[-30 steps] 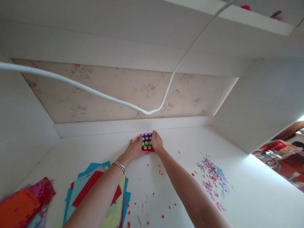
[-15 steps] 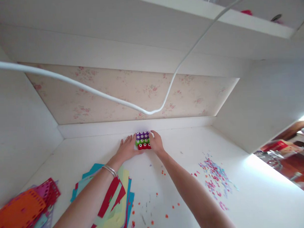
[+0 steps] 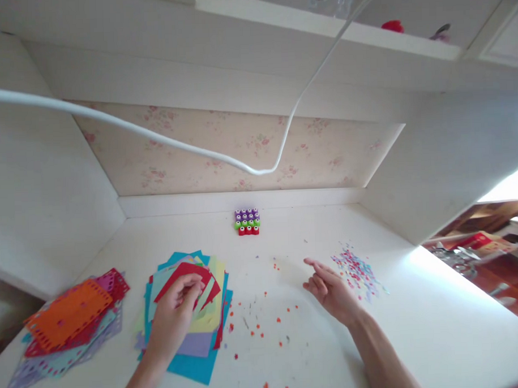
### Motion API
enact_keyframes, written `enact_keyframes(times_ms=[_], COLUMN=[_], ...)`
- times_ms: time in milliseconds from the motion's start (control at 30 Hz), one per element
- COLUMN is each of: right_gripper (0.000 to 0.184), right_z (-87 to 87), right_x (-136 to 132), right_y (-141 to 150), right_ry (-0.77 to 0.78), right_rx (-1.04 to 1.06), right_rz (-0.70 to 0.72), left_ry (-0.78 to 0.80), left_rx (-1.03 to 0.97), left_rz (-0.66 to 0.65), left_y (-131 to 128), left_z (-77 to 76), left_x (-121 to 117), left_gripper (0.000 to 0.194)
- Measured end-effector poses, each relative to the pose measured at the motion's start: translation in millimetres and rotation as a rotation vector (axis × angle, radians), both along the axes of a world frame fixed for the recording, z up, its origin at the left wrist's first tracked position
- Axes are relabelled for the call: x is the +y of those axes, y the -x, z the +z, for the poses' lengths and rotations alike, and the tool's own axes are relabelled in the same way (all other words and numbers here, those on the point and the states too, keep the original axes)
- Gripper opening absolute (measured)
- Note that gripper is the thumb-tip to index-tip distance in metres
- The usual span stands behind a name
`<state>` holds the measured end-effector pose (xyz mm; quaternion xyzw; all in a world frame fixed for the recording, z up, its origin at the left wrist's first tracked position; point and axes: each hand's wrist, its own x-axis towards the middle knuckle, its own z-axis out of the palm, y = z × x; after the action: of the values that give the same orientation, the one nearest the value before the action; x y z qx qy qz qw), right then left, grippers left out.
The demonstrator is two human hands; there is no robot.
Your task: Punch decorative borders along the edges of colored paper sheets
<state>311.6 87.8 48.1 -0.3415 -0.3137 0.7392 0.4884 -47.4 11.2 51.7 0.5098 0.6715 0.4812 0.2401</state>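
Note:
Small paper punches (image 3: 247,222) in purple, green and red stand in tight rows at the back of the white table, with neither hand on them. My left hand (image 3: 180,298) is over the stack of coloured paper (image 3: 196,346), its fingers curled in toward the thumb and nothing visible in them. Red paper pieces (image 3: 183,270) lie on top of that stack, partly hidden by the hand. To the right, my right hand (image 3: 330,290) is above the table with the index finger stretched out and the others loosely bent. It holds nothing and is nearest to the confetti pile (image 3: 357,272).
Punched sheets (image 3: 72,313), orange on top, lie in a pile at the left. Orange and red paper bits (image 3: 258,327) are scattered between the hands. A white cable (image 3: 155,140) hangs across the view under a shelf (image 3: 278,18). White side panels enclose the table.
Both hands have let go of the punches and drawn back toward me, the left over the paper stack, the right toward the confetti. The punches now stand alone in their rows.

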Motion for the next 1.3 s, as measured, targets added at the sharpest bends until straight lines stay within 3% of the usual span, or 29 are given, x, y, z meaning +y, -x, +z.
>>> enact_keyframes(times_ms=[67,200,367,467,733,1067,1300], right_gripper=[0.03,0.032,0.036,0.034,0.036,0.031,0.032], right_z=[0.1,1.3,-1.9,-6.1,-1.1,-4.7,-3.1], right_x=[1.7,10.8,13.7,14.8,11.3,13.5,-1.1], right_y=[-6.0,-11.6,-9.9,-1.7,8.8,7.7,21.4], right_ry=[-0.008,-0.007,-0.024,-0.005,0.047,0.039,0.002], right_rx=[0.091,0.179,0.259,0.274,0.29,0.222,0.085], right_rz=[-0.107,-0.25,-0.212,-0.214,-0.098,-0.213,-0.15], left_ry=[-0.036,-0.032,-0.072,-0.113,-0.126,-0.032,0.063], left_rx=[-0.005,0.169,0.57,0.685,0.821,0.915,0.981], left_rz=[0.095,0.146,0.12,0.104,0.085,0.057,0.001], left_y=[4.6,17.3,23.1,24.6,42.9,40.2,36.0], left_z=[-6.2,-15.0,-21.2,-23.4,-33.4,-33.2,-42.2], left_x=[-8.2,-3.1,6.5,5.1,2.7,4.7,3.6], left_gripper=[0.029,0.031,0.032,0.032,0.031,0.047,0.052])
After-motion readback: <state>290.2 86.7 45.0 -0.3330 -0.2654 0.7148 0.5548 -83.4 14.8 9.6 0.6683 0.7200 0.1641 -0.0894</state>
